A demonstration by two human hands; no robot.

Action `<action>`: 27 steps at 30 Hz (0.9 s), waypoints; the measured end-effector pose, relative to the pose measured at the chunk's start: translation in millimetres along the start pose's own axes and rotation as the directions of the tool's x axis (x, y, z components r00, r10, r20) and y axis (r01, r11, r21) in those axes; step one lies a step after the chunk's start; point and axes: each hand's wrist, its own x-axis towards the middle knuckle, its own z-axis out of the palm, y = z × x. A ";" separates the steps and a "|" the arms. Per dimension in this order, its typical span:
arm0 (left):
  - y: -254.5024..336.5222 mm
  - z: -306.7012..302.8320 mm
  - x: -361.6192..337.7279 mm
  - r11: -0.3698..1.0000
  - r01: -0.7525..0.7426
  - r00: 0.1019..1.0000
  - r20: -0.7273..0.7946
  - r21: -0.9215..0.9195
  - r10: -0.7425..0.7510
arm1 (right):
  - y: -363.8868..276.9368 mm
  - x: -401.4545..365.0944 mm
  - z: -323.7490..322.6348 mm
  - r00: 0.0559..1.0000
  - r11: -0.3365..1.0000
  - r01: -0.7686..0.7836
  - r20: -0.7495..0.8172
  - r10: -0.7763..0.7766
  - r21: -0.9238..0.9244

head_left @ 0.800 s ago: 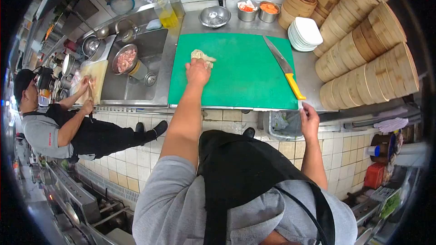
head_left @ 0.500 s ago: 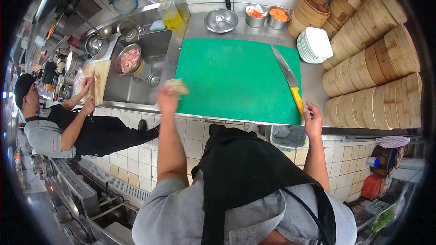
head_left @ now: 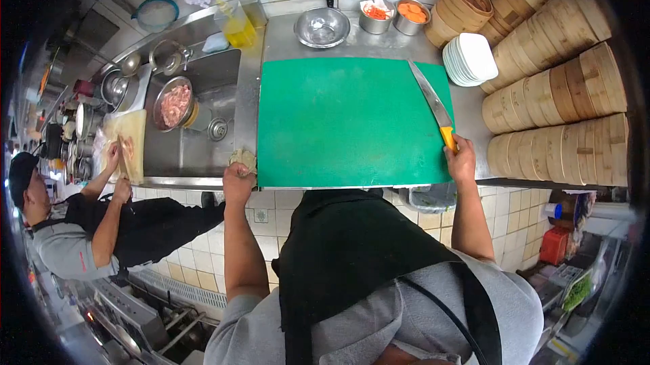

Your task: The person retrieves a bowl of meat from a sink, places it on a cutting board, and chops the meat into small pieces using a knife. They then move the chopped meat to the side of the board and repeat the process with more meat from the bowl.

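Your right hand [head_left: 462,160], right of the frame's centre, has its fingers closed around the yellow handle of the knife [head_left: 435,104], whose blade lies along the right side of the green cutting board [head_left: 345,121] and points toward the top of the frame. Your left hand [head_left: 237,183], left of centre, has its fingers curled against the crumpled cloth [head_left: 243,158] beside the board's lower left corner; you cannot tell from this view whether they grip it. Upper centre, a metal bowl [head_left: 322,27] stands just above the board, and white plates [head_left: 470,59] are stacked near its upper right corner.
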 end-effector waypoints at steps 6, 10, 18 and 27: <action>-19.8 -12.9 -24.3 0.909 -0.091 0.988 -0.148 -0.407 0.033 | 1.3 -5.1 22.8 0.994 0.953 -0.038 -0.082 0.066 0.300; -51.6 -23.8 -68.8 0.967 -0.068 0.896 -0.441 -0.246 -0.049 | 1.8 10.5 32.6 0.999 0.966 0.047 -0.039 -0.038 0.254; -76.7 42.5 -277.6 0.621 0.738 0.566 -0.259 -0.263 -0.782 | -1.5 58.8 26.1 0.916 0.917 0.400 0.026 -0.400 -0.002; -34.2 193.8 -584.1 0.164 0.974 0.104 0.334 0.156 -0.937 | -38.1 62.3 53.2 0.663 0.668 0.562 0.217 -0.716 0.488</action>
